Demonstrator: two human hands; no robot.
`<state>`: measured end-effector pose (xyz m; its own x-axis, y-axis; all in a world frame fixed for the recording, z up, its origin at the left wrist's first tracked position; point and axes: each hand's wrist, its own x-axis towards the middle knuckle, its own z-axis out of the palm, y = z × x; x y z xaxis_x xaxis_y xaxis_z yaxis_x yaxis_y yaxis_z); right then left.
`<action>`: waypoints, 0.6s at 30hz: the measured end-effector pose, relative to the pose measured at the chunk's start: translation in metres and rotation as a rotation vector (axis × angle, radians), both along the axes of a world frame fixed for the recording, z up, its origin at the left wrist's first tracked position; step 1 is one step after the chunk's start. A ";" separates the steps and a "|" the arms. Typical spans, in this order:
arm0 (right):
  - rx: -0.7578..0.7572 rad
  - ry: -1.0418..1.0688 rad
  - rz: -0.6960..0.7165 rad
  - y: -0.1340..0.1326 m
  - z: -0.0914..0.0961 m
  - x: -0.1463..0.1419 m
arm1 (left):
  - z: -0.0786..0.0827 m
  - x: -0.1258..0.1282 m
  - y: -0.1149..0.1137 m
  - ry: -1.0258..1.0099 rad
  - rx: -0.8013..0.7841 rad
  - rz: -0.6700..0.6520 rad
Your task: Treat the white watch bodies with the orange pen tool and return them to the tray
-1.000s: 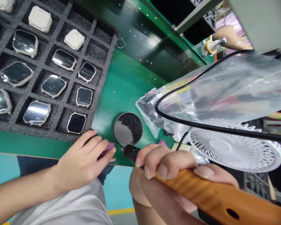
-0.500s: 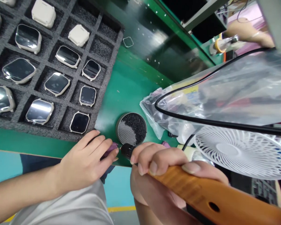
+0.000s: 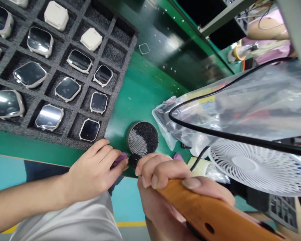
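My left hand is closed on a small purple piece, mostly covered by the fingers. My right hand wraps round an electric screwdriver with an orange-brown body and a black nose. That nose points left and meets or nearly meets the purple piece; the exact contact is too small to make out. Just beyond both hands stands a round dish with a perforated grey surface, partly covered by tiny dark bits, perhaps screws. A dark foam tray with pale-framed watch bodies lies beyond my left hand.
Clear plastic bags and a black cable lie at the right. A white fan sits below them. Another purple piece lies past my right hand. A thin square frame rests at the back. Another person's arm shows top right.
The view has shifted, so the tray appears farther right. The screwdriver's black nose now sits closer to the purple piece, and its thin bit no longer shows. Both hands keep their hold.
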<state>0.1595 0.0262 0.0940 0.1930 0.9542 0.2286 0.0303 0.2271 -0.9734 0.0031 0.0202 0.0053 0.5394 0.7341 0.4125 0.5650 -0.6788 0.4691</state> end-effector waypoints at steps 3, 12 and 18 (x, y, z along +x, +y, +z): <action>0.014 0.048 0.030 -0.002 0.001 0.003 | -0.001 0.000 0.000 -0.001 0.010 0.003; 0.176 0.064 -0.134 0.013 -0.004 0.031 | 0.002 -0.005 -0.002 0.091 -0.047 -0.089; 0.093 0.145 -0.149 0.016 -0.014 0.035 | 0.002 -0.003 -0.004 0.068 -0.033 -0.009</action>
